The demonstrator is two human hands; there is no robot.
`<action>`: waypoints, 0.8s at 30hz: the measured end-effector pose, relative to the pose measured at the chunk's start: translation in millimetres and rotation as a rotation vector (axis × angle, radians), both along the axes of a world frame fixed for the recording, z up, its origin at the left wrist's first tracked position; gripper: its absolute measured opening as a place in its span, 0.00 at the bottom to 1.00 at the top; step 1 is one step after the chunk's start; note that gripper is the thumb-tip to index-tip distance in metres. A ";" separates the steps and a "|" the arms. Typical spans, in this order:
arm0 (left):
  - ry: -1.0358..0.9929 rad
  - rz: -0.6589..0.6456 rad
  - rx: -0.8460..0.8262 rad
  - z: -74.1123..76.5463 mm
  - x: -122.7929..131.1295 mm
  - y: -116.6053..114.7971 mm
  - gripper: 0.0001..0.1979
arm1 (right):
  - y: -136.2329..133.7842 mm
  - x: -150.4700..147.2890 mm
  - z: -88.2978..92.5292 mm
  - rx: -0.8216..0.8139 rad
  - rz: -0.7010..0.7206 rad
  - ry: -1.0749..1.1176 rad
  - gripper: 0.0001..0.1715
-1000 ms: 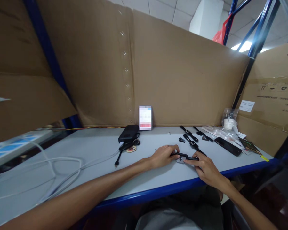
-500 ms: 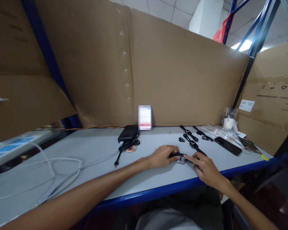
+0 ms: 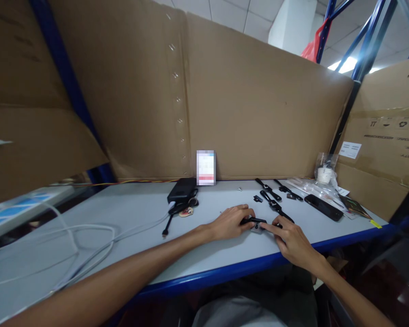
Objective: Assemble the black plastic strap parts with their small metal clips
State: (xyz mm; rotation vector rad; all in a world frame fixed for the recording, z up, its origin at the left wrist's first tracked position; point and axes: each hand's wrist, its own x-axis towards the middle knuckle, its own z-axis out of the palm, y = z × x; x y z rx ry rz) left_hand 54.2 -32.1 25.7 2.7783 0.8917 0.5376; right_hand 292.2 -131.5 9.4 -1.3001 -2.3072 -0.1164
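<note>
Near the front of the table, my left hand (image 3: 233, 221) is closed on one end of a black watch strap (image 3: 257, 220), pinched between thumb and fingers. My right hand (image 3: 293, 238) is closed about the strap's other end, its index fingertip against the right side. A small greyish plate (image 3: 256, 230) with a dark part on it shows just under the strap, between the hands; its details are too small to tell. Just beyond my right hand lies a black wristwatch (image 3: 275, 205), its strap spread out. My fingers partly hide the held strap.
Further back lie two more black wristwatches (image 3: 269, 188) and a small black piece (image 3: 258, 199). To the right are a black phone (image 3: 323, 207) and clear plastic bags (image 3: 313, 190). A black box (image 3: 182, 190) with cables stands left, beside a propped-up screen (image 3: 206, 168). Cardboard walls (image 3: 259, 113) surround the table.
My right index fingertip has shifted slightly left and down along the strap. My left hand has stayed nearly in place.
</note>
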 end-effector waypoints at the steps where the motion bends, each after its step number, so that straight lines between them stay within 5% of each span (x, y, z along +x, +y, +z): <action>1: -0.004 0.000 -0.002 0.0 -0.1 -0.1 0.10 | 0.3 0.5 -0.5 -0.001 0.001 -0.012 0.38; 24: -0.027 -0.072 -0.046 0.1 1.2 1.7 0.11 | 3.3 4.0 -3.6 0.031 0.017 -0.098 0.43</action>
